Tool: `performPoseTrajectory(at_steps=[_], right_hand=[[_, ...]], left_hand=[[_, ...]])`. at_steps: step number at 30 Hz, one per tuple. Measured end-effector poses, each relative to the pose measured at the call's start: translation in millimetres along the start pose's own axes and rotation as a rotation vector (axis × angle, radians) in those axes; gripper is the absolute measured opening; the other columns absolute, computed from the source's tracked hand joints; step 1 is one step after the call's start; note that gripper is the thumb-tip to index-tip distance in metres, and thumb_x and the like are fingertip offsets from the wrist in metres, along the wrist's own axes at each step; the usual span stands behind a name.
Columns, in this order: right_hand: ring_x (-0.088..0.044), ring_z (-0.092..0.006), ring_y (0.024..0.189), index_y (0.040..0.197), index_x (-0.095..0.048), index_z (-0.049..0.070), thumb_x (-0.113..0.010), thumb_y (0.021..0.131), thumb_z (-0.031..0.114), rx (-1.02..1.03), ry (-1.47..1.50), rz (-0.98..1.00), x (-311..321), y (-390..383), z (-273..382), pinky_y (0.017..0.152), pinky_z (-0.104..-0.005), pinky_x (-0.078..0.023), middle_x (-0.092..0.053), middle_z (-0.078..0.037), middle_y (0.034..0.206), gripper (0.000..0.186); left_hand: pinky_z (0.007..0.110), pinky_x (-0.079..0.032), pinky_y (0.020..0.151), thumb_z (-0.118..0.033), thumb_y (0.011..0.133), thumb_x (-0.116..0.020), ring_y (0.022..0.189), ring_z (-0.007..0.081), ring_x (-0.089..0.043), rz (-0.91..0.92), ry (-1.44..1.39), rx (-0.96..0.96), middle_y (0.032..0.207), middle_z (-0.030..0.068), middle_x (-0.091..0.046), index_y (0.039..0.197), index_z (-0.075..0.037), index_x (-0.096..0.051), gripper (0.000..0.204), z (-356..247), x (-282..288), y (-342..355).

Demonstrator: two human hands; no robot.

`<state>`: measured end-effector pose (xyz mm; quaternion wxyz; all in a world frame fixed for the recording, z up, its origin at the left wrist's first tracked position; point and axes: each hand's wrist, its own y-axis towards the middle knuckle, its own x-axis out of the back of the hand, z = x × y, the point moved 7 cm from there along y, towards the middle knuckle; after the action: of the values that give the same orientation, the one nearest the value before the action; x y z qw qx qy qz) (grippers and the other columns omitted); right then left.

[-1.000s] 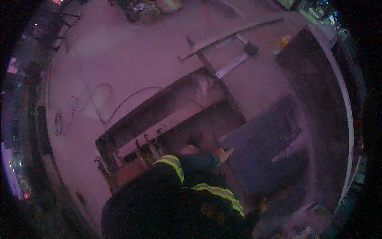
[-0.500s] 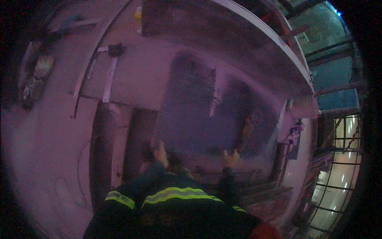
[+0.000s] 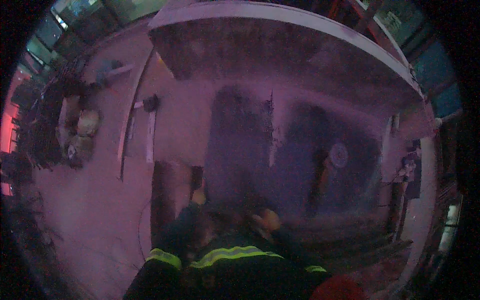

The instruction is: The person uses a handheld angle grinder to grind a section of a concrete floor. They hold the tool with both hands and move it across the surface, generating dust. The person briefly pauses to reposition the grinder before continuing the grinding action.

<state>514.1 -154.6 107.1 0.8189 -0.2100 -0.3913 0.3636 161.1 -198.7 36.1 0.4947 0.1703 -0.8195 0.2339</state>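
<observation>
Dim purple light and blur hide much detail. My left hand (image 3: 199,196) is at the near left corner of a broad dark bluish area (image 3: 240,150), close beside an upright dark strip (image 3: 196,176). Its fingers are too blurred to show a grip. Nearer my body, to the right, is my right hand (image 3: 270,219), bent inward in front of my chest. What it holds, if anything, I cannot make out. Both sleeves are dark; yellow reflective bands (image 3: 235,255) cross my jacket.
A long pale-edged panel (image 3: 300,50) spans the far side. At left are a light bar with a dark block (image 3: 150,103) and a pile of bundled things (image 3: 86,125). A pale disc (image 3: 338,155) lies right of centre. Small fittings (image 3: 410,167) stand at far right.
My view has turned left, so the scene sits further right and more shows at left. My right hand has drawn back toward my body and closer to the left hand.
</observation>
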Motion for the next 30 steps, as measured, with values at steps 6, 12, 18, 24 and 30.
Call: performPoseTrajectory(at_steps=[6,12,18,24,30], right_hand=[[-0.061,-0.0366,0.095,0.111,-0.059,0.002,-0.061,0.077,0.057,-0.057,0.291,-0.234,11,-11,-25,0.081,-0.0468,-0.047,-0.064,-0.019,0.104,0.064],[-0.058,-0.0243,0.089,0.116,-0.057,0.004,-0.058,0.086,0.04,0.304,0.633,-0.379,67,101,65,0.077,-0.0378,-0.046,-0.061,-0.011,0.103,0.047],[-0.056,-0.0222,0.098,0.128,-0.049,0.004,-0.052,0.091,0.036,0.919,0.452,-0.25,82,134,120,0.086,-0.0333,-0.044,-0.057,-0.009,0.116,0.049],[-0.055,-0.0245,0.106,0.13,-0.048,0.003,-0.05,0.091,0.042,1.049,0.498,0.001,93,182,6,0.095,-0.0401,-0.041,-0.057,-0.013,0.12,0.055],[-0.057,-0.0211,0.094,0.113,-0.06,0.002,-0.05,0.092,0.035,0.306,0.548,0.182,32,133,112,0.086,-0.0356,-0.043,-0.062,-0.008,0.104,0.04]], left_hand=[[0.049,-0.048,0.068,-0.021,0.088,-0.047,0.078,0.0398,-0.059,-0.021,0.152,0.004,0.094,0.0226,-0.061,0.137,-0.007,-0.04,0.052,22,31,-44],[0.042,-0.049,0.078,-0.024,0.091,-0.047,0.092,0.0353,-0.061,0.342,-0.327,-0.669,0.108,0.02,-0.06,0.127,-0.004,-0.051,0.041,38,110,-25],[0.04,-0.048,0.079,-0.042,0.087,-0.058,0.091,0.0325,-0.062,0.385,-0.393,-0.26,0.105,0.0178,-0.064,0.113,0.0,-0.06,0.049,-11,110,-85],[0.039,-0.049,0.077,-0.044,0.076,-0.069,0.084,0.0242,-0.063,0.295,-0.78,0.192,0.095,0.0151,-0.067,0.103,0.002,-0.065,0.054,-43,155,-189],[0.037,-0.048,0.074,-0.042,0.074,-0.071,0.08,0.0196,-0.062,0.3,-1.019,0.415,0.092,0.0115,-0.067,0.099,0.002,-0.067,0.051,-21,253,-269]])
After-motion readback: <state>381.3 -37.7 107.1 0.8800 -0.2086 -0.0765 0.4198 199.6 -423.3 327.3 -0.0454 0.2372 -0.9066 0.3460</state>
